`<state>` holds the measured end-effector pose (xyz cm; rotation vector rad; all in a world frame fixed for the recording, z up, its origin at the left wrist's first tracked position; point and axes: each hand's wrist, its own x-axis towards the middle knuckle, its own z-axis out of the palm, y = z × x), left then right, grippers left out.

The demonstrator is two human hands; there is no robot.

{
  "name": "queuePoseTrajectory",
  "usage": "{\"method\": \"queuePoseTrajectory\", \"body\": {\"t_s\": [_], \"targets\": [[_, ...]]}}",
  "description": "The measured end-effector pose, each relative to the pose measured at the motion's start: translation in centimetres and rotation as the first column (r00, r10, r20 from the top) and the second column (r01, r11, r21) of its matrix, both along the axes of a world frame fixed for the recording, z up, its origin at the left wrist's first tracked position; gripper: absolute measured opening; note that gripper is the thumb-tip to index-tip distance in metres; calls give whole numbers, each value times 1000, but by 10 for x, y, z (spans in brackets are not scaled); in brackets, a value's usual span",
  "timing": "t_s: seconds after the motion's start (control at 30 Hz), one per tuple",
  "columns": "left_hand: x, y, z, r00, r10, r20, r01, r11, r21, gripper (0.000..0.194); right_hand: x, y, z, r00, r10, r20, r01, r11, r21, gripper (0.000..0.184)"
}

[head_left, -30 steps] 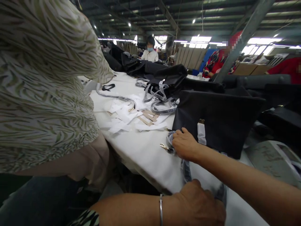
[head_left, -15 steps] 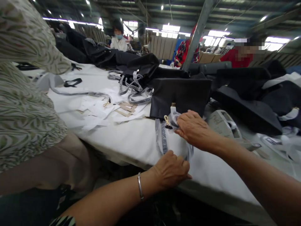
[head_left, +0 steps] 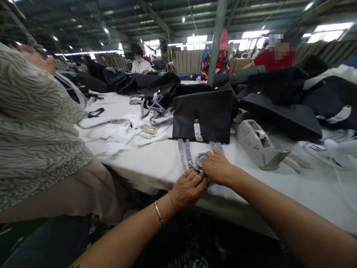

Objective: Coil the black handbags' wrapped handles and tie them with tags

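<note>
My left hand [head_left: 187,188] and my right hand [head_left: 218,168] meet at the near edge of the white table [head_left: 156,163], both closed on a grey strap [head_left: 199,160] that is wrapped in clear plastic. A small gold clasp [head_left: 192,164] shows between my hands. The strap runs up to a black bag [head_left: 203,115] standing upright just behind my hands. A plastic-wrapped tab hangs at the bag's front middle. My left wrist carries a thin silver bangle.
A grey tape dispenser [head_left: 258,144] sits right of the bag. Paper scraps and more grey straps [head_left: 155,111] lie to the left. A person in a patterned top [head_left: 36,130] sits close on my left. Black bags are piled behind; other people work farther back.
My hands have come together at the table edge, bunching the strap between them. The view has shifted right and the bag now stands farther from my right hand.
</note>
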<state>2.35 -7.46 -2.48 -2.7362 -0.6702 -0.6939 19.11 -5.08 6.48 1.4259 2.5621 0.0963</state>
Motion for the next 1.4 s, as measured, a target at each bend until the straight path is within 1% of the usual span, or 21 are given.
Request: {"method": "queuePoseTrajectory", "body": {"t_s": [0.07, 0.13, 0.2, 0.27, 0.37, 0.43, 0.5, 0.53, 0.57, 0.63, 0.7, 0.77, 0.83, 0.9, 1.0, 1.07, 1.13, 1.2, 1.27, 1.33, 1.4], "targets": [[2, 0, -1, 1000, -4, 12, 3, 1000, 12, 29, 0, -1, -4, 998, -61, 4, 61, 998, 16, 17], [3, -1, 0, 1000, -4, 4, 4, 1000, 19, 29, 1, -1, -8, 996, -90, 1, 90, 996, 26, 19], [3, -2, 2, 1000, -10, 1, 10, 1000, 29, 29, 5, -1, -9, 996, -82, -17, 83, 996, 27, 24], [3, -1, 4, 1000, -22, 10, 21, 999, 34, 30, 10, -2, -6, 998, -52, -34, 52, 999, -12, 25], [4, 0, 3, 999, -26, 27, 26, 999, 31, 28, 17, -2, 1, 999, -16, -46, 14, 998, -54, 17], [5, 0, 1, 999, -20, 28, 19, 999, 27, 26, 21, -2, 3, 998, 11, -62, -10, 1000, 6, 14], [5, -1, 0, 999, -14, 37, 13, 999, 31, 26, 24, -2, 2, 997, 31, -72, -25, 996, 81, 16], [5, -1, -1, 999, -13, 48, 11, 999, 34, 26, 24, -2, 2, 996, 40, -77, -33, 996, 88, 16], [5, -2, -1, 998, -12, 65, 10, 999, 39, 25, 24, -2, 1, 995, 51, -82, -46, 997, 69, 15], [5, -2, -2, 996, -17, 92, 13, 999, 45, 25, 21, -4, 1, 993, 80, -81, -82, 996, -20, 12], [6, -2, -2, 992, -22, 124, 17, 999, 47, 23, 16, -6, 1, 992, 121, -44, -125, 988, -91, 11], [7, -1, -1, 984, -16, 180, 10, 999, 32, 21, 12, -7, 2, 989, 145, 4, -144, 982, -120, 12], [8, 1, 2, 970, -3, 243, 6, 1000, -15, 22, 11, -8, 1, 989, 147, 2, -145, 979, -146, 16], [9, 3, 5, 963, 1, 270, 21, 997, -80, 26, 16, -9, 0, 990, 133, -55, -141, 976, -168, 21], [9, 5, 8, 976, -14, 218, 46, 989, -143, 29, 29, -14, -4, 972, 118, -203, -152, 975, -160, 23], [9, 4, 11, 987, -6, 162, 33, 986, -166, 25, 38, -21, -7, 942, 123, -313, -169, 977, -127, 27], [8, 3, 14, 992, 14, 128, 13, 979, -206, 25, 46, -31, -14, 921, 105, -375, -142, 987, -73, 38], [6, 4, 20, 994, 0, 112, 30, 964, -264, 33, 51, -40, -25, 924, 36, -380, -46, 999, -17, 45], [5, 6, 26, 995, -45, 84, 69, 946, -316, 41, 53, -48, -39, 931, -28, -363, 38, 999, 22, 46], [5, 11, 31, 997, -65, 38, 74, 941, -329, 44, 52, -52, -52, 931, -53, -361, 81, 995, 61, 47], [7, 14, 31, 999, -50, -4, 47, 950, -309, 47, 51, -53, -60, 924, -53, -379, 97, 990, 99, 47]]}}
